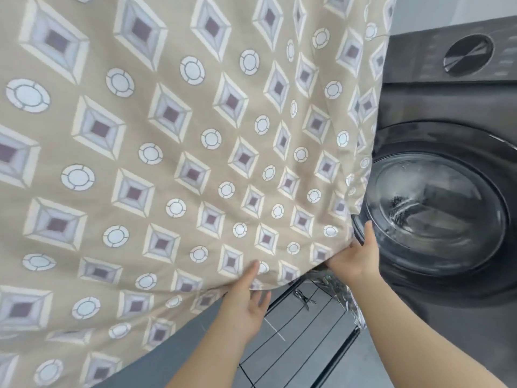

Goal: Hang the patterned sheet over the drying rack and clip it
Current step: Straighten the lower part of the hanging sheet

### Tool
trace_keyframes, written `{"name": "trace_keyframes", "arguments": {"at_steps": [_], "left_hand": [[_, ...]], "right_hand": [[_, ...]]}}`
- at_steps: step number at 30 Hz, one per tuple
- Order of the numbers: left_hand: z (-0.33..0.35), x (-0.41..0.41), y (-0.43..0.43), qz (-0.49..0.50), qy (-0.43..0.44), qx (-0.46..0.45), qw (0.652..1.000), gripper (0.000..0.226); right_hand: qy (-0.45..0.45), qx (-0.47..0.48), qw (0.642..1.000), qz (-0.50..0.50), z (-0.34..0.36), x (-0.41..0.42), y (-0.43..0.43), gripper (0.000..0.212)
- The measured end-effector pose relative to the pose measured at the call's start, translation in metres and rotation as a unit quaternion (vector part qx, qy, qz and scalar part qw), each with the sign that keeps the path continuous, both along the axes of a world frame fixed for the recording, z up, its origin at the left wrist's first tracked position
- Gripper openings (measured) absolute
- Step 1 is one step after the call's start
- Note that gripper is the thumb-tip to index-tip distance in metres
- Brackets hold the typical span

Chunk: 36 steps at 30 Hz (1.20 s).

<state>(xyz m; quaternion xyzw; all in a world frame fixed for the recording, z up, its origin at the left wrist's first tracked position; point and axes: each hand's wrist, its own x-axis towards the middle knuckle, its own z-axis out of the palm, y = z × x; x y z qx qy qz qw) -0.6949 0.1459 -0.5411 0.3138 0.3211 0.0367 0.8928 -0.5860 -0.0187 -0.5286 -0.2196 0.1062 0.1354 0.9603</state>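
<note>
Patterned sheet (167,163): spread across the left and centre of the frame, running off the top edge; lower hem slanting from bottom left up toward the right hand.
Left hand (246,303): lower centre, at the hem; thumb laid on the printed front, fingers (261,299) reaching under the edge, cloth pinched between.
Drying rack (288,293): black wire bars, just below the hem, between the two forearms.
Right hand (355,256): right of centre, gripping the sheet's lower right corner; thumb pointing up, fingers hidden behind the cloth.
Washing machine (447,191): right side, dark grey, round glass door, dial on top.
Writing: faint panel marks beside the dial, too blurred to read.
Sheet's look: beige ground, rows of pale blue diamonds with dark purple centres, white ringed circles between; light creases.
</note>
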Motion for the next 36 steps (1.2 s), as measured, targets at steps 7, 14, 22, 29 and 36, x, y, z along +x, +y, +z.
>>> {"name": "trace_keyframes", "arguments": {"at_steps": [7, 14, 22, 29, 36], "left_hand": [[-0.014, 0.032, 0.019, 0.109, 0.017, 0.061, 0.992, 0.035], [-0.016, 0.028, 0.028, 0.058, -0.003, 0.037, 0.998, 0.018], [-0.021, 0.034, 0.026, 0.035, -0.007, 0.078, 0.996, 0.014], [-0.043, 0.029, 0.043, 0.055, 0.050, 0.144, 0.987, 0.034], [-0.044, 0.026, 0.048, 0.022, 0.050, 0.131, 0.990, 0.012]], "right_hand": [[0.012, -0.093, 0.995, 0.018, -0.010, 0.015, -0.007, 0.034], [-0.044, -0.021, 0.998, 0.033, -0.008, 0.030, -0.017, 0.050], [0.030, -0.128, 0.991, -0.022, -0.013, 0.052, -0.025, 0.034], [0.088, -0.210, 0.973, -0.047, -0.033, 0.053, -0.028, 0.027], [0.137, -0.237, 0.962, -0.010, -0.052, 0.049, -0.010, 0.028]]}}
